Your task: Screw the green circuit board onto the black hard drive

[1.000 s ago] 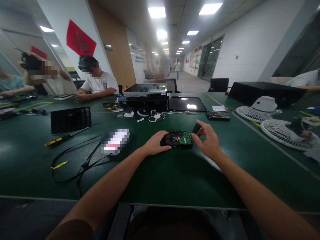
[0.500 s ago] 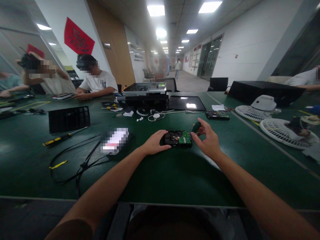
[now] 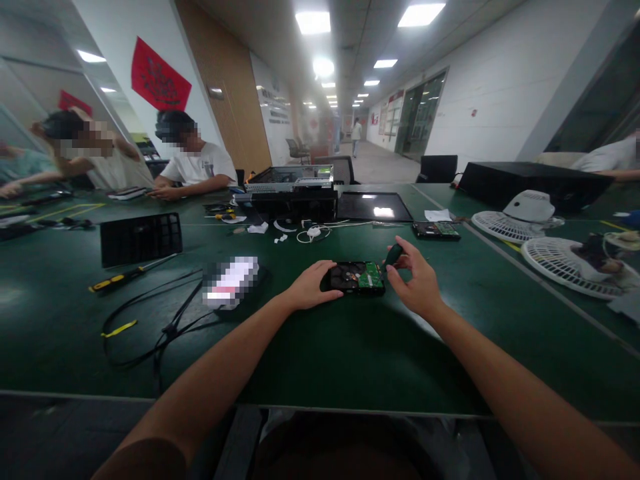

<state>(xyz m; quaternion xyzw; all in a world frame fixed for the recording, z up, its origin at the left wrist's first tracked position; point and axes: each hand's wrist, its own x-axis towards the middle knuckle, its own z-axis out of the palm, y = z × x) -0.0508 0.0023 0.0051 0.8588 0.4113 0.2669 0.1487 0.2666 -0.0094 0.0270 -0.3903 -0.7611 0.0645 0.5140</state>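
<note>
A black hard drive (image 3: 356, 277) with a green circuit board on its right part lies on the green table (image 3: 360, 360). My left hand (image 3: 314, 285) grips the drive's left end, thumb along the near edge and fingers at the far edge. At the drive's right end, my right hand (image 3: 411, 275) holds a small screwdriver (image 3: 393, 253) by its dark green handle. The handle leans above the board's right edge; the tip is too small to make out.
Left of my hands lie a phone (image 3: 233, 281), a black cable (image 3: 167, 330) and a yellow-black screwdriver (image 3: 117, 279). Behind are an opened computer case (image 3: 290, 193) and a second drive (image 3: 436, 231). White fan grilles (image 3: 567, 267) lie right. People sit across the table.
The view has shifted very slightly. My right fingers have moved a little on the screwdriver handle, while my left hand stays on the drive.
</note>
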